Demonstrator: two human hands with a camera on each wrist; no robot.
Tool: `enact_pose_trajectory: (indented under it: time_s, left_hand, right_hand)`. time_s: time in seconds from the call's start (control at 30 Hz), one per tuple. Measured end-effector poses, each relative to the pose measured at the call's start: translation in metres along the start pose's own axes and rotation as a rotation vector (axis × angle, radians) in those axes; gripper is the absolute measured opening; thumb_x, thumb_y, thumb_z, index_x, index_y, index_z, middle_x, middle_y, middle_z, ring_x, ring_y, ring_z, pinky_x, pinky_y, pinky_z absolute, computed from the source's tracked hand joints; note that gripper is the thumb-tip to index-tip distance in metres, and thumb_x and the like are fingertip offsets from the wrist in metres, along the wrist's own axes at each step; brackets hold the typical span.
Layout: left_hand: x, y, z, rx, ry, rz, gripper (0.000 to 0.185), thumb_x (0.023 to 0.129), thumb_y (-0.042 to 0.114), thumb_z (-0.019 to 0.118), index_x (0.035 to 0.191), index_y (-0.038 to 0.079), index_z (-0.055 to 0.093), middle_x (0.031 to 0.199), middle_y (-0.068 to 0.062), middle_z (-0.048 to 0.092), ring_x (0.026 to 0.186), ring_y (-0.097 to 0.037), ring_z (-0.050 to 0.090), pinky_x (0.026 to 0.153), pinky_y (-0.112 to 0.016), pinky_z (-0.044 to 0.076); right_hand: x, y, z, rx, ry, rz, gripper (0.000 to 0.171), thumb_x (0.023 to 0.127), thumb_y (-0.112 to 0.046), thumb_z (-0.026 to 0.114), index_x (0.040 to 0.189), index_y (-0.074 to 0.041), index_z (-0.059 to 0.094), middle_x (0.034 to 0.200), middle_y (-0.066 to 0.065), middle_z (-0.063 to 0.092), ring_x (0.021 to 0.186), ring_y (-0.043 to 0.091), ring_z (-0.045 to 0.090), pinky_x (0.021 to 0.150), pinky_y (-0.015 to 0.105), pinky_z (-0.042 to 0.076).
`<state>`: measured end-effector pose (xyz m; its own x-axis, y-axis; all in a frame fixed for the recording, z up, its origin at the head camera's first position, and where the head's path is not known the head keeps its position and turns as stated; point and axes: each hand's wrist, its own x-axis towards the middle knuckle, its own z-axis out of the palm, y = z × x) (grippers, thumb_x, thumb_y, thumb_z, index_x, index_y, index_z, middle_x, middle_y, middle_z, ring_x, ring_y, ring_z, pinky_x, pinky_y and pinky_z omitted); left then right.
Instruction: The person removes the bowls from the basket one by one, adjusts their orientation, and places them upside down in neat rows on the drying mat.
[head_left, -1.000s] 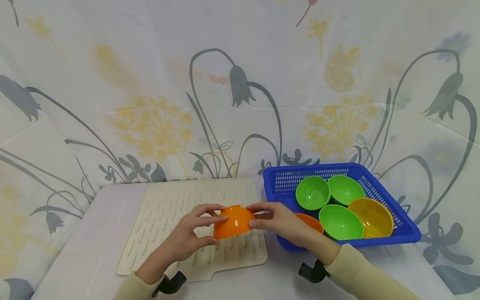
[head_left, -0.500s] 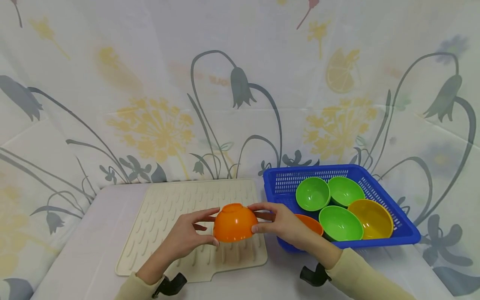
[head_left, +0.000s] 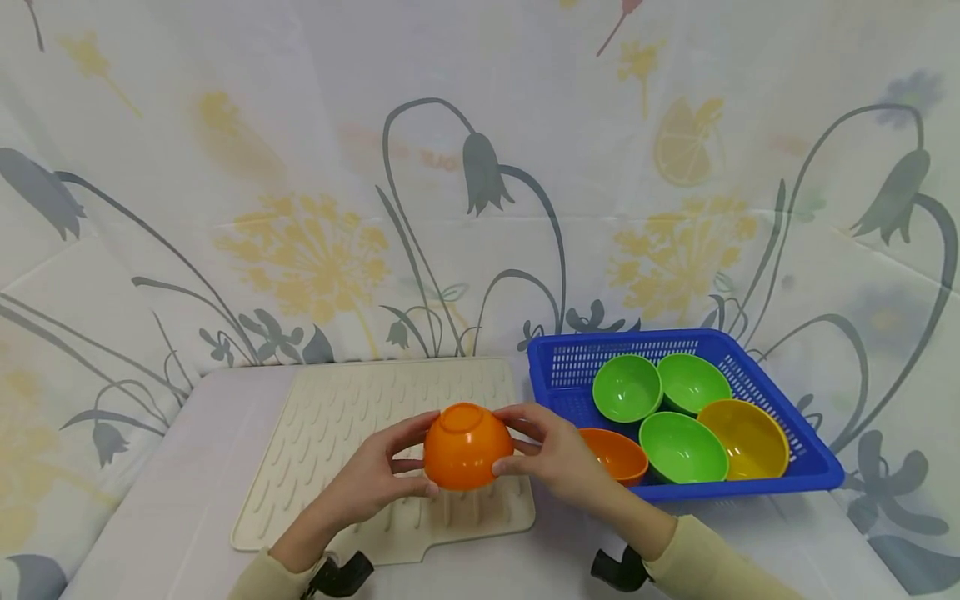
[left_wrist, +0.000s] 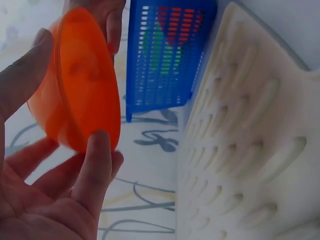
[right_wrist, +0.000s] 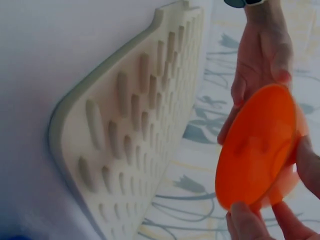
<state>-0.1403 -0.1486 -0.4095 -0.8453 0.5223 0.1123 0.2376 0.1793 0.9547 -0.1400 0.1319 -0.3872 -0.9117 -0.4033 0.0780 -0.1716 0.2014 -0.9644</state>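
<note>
- Bowl (head_left: 468, 446), orange, upside down, held in air over mat's (head_left: 337, 417) front right corner.
- Left hand (head_left: 367, 479) and right hand (head_left: 558, 454) grip its opposite sides, fingers curled round the rim.
- Basket (head_left: 806, 454) near table's right edge: five more bowls.

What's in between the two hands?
An upside-down orange bowl. The left hand and right hand hold it from either side above the cream drying mat, clearest in the head view.
</note>
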Motion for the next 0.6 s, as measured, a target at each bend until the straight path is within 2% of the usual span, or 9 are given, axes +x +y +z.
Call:
enact_pose_trajectory:
  time_s: [0.2, 0.43, 0.6]
  left_hand:
    - [-0.002, 0.003, 0.009, 0.079, 0.088, 0.005, 0.084, 0.081, 0.025, 0.084, 0.151, 0.011, 0.04, 0.149, -0.008, 0.046, 0.136, -0.031, 0.044, 0.103, -0.037, 0.047]
    - [-0.005, 0.003, 0.012, 0.131, 0.151, -0.036, 0.087, 0.078, 0.027, 0.087, 0.15, 0.014, 0.04, 0.147, -0.005, 0.049, 0.134, -0.028, 0.046, 0.105, -0.045, 0.045]
    - [-0.007, 0.001, 0.009, 0.174, 0.207, -0.044, 0.087, 0.076, 0.028, 0.088, 0.148, 0.015, 0.042, 0.145, -0.005, 0.051, 0.132, -0.028, 0.048, 0.107, -0.051, 0.042]
  right_hand:
    - [-0.002, -0.002, 0.017, -0.033, 0.072, -0.047, 0.055, 0.082, -0.008, 0.082, 0.131, -0.001, 0.059, 0.135, 0.015, 0.055, 0.133, 0.037, 0.048, 0.098, 0.042, 0.047]
    - [-0.004, 0.002, 0.034, -0.113, 0.132, -0.085, 0.054, 0.083, -0.011, 0.081, 0.132, -0.006, 0.059, 0.134, 0.011, 0.055, 0.132, 0.035, 0.049, 0.097, 0.046, 0.047]
    - [0.003, 0.007, 0.046, -0.158, 0.149, -0.064, 0.056, 0.083, -0.01, 0.081, 0.134, -0.007, 0.057, 0.136, 0.012, 0.054, 0.131, 0.035, 0.049, 0.097, 0.047, 0.049]
